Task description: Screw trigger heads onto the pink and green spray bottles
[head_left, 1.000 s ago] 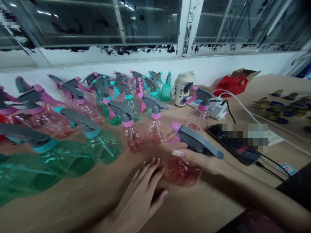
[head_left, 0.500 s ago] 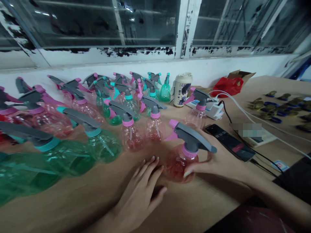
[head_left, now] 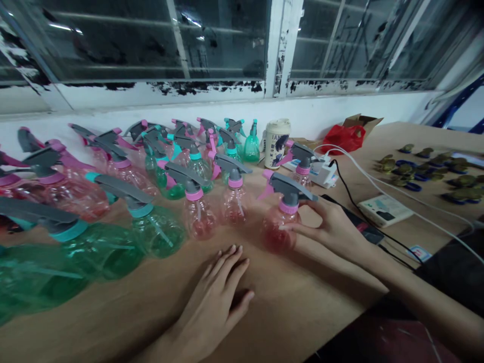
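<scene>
My right hand [head_left: 333, 229] is wrapped round the body of a small pink spray bottle [head_left: 282, 214] with a grey trigger head and pink collar. The bottle stands upright on the wooden table [head_left: 302, 312], in line with two other pink bottles [head_left: 198, 212] to its left. My left hand [head_left: 215, 302] lies flat on the table in front of the bottles, fingers stretched out, holding nothing.
Several pink and green spray bottles [head_left: 151, 222] fill the table's left and back. A paper cup [head_left: 275, 142], a power strip [head_left: 321, 171] with cables, a phone [head_left: 359, 227], a white device [head_left: 383, 209], a red bag [head_left: 346, 137] and small round parts [head_left: 431, 169] lie at right.
My right hand went from holding the pink bottle by its trigger head to gripping its body, and set it upright further back in the row. My left hand stayed flat.
</scene>
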Action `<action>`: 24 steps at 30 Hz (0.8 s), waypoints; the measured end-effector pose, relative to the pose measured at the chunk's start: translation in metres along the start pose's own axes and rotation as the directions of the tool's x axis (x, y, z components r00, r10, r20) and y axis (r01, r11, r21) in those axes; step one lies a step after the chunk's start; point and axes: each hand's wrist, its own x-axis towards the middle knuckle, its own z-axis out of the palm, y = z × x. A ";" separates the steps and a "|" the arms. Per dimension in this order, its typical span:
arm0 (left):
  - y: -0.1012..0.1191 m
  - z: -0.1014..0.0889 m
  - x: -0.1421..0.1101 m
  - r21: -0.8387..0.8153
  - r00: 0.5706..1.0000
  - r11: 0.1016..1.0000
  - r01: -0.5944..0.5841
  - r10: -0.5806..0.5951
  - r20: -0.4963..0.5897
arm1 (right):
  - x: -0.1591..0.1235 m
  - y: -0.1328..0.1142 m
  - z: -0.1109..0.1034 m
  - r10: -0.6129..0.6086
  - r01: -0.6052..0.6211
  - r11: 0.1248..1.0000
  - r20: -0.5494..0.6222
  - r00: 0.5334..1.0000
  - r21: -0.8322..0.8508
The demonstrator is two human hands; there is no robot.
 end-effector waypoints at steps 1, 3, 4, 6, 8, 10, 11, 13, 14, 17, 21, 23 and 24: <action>0.000 0.000 0.000 -0.001 1.000 1.000 0.002 -0.002 -0.001 | 0.004 0.004 0.001 0.001 -0.002 0.999 -0.024 1.000 -0.032; 0.000 0.001 0.000 -0.003 1.000 1.000 0.006 -0.006 -0.005 | 0.011 0.010 0.004 -0.012 0.005 0.994 -0.057 0.998 -0.111; 0.000 0.001 -0.001 -0.004 1.000 1.000 0.010 -0.010 -0.005 | 0.014 0.012 0.007 -0.026 0.015 0.989 -0.070 0.997 -0.149; 0.000 0.002 -0.001 -0.006 1.000 1.000 0.013 -0.013 -0.003 | 0.020 0.014 0.011 -0.059 0.037 0.978 -0.104 0.993 -0.206; -0.001 0.002 -0.001 -0.005 1.000 1.000 0.009 -0.009 0.002 | 0.026 0.015 0.016 -0.087 0.054 0.970 -0.129 0.988 -0.238; -0.001 0.002 -0.001 -0.006 1.000 1.000 0.004 -0.004 0.008 | 0.032 0.015 0.019 -0.092 0.054 0.965 -0.137 0.986 -0.255; -0.001 0.001 -0.001 -0.007 1.000 1.000 0.001 -0.001 0.010 | 0.035 0.015 0.021 -0.087 0.050 0.964 -0.132 0.987 -0.260; -0.001 0.001 -0.001 -0.010 1.000 1.000 -0.003 0.003 0.014 | 0.041 0.015 0.022 -0.064 0.030 0.961 -0.114 0.991 -0.274; -0.001 0.000 -0.001 -0.012 1.000 1.000 -0.003 0.003 0.014 | 0.044 0.014 0.023 -0.046 0.015 0.960 -0.104 0.993 -0.281; -0.001 0.001 -0.002 -0.014 1.000 1.000 0.003 -0.003 0.006 | 0.052 0.012 0.023 0.013 -0.040 0.950 -0.088 0.996 -0.309; -0.002 0.002 -0.002 -0.002 1.000 1.000 0.012 -0.012 -0.005 | 0.060 0.008 0.025 0.066 -0.089 0.942 -0.079 0.995 -0.324; -0.002 0.003 -0.002 0.014 1.000 1.000 0.010 -0.010 -0.008 | 0.064 0.006 0.028 0.091 -0.115 0.938 -0.089 0.992 -0.327; -0.002 0.003 -0.003 0.021 1.000 1.000 0.008 -0.008 -0.008 | 0.064 0.006 0.029 0.104 -0.131 0.936 -0.097 0.990 -0.327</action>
